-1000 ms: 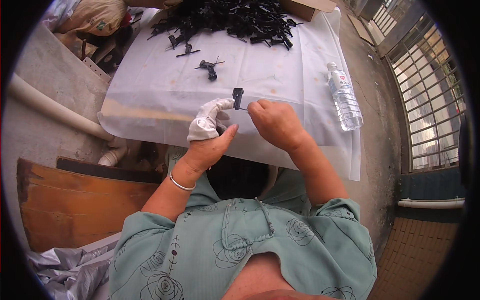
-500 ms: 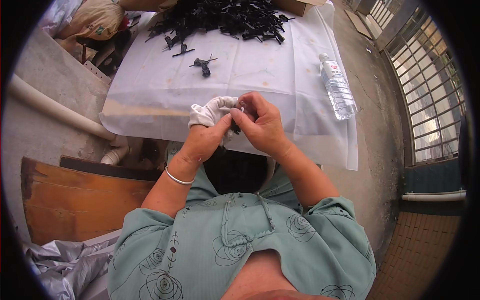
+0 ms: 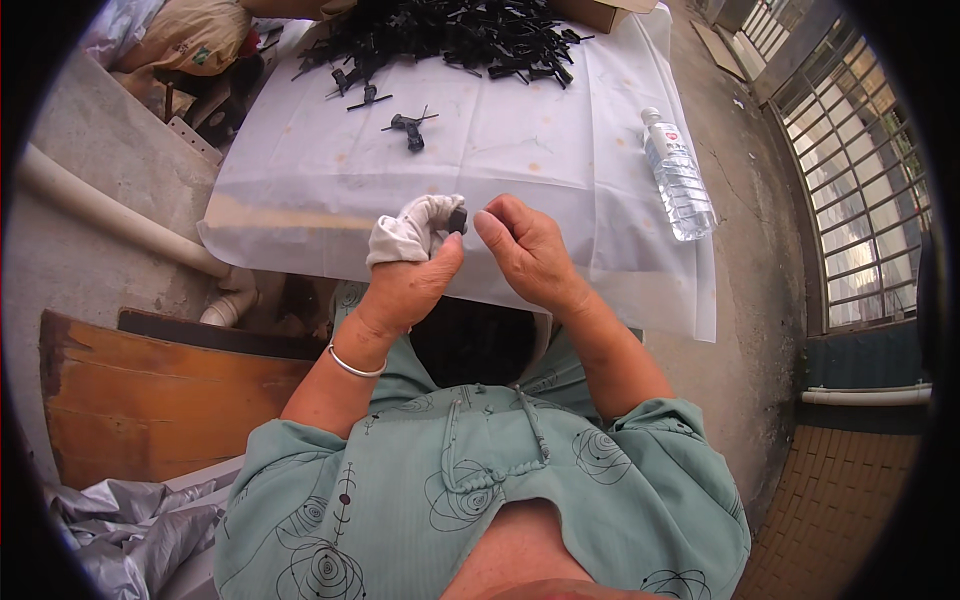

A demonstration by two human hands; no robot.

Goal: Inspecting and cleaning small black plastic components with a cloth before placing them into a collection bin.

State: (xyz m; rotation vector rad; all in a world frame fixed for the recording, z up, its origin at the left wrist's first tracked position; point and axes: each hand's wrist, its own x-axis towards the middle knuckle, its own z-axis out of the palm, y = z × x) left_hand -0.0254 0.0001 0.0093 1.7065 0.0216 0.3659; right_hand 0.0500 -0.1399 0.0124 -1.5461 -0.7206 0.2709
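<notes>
My left hand [image 3: 420, 265] has a white cloth glove [image 3: 400, 235] over its fingers, with the thumb bare. It pinches a small black plastic part [image 3: 457, 220] between thumb and gloved fingers. Just to the right, my right hand [image 3: 525, 245] is closed, thumb against the curled fingers; whether it holds anything small is hidden. The two hands are slightly apart above the near edge of the table. Beyond them, a single black plastic piece with thin prongs [image 3: 408, 128] lies on the white table cover [image 3: 540, 165].
A heap of similar black pieces [image 3: 455, 35] covers the far part of the table, beside a cardboard box [image 3: 590, 12]. A clear water bottle [image 3: 680, 180] lies at the right edge. White pipe [image 3: 120, 215] and an orange-brown board [image 3: 170, 400] are on the left.
My hands have separated: the right has drawn away from the left, which has shifted slightly left. The black part now shows more plainly in my left hand.
</notes>
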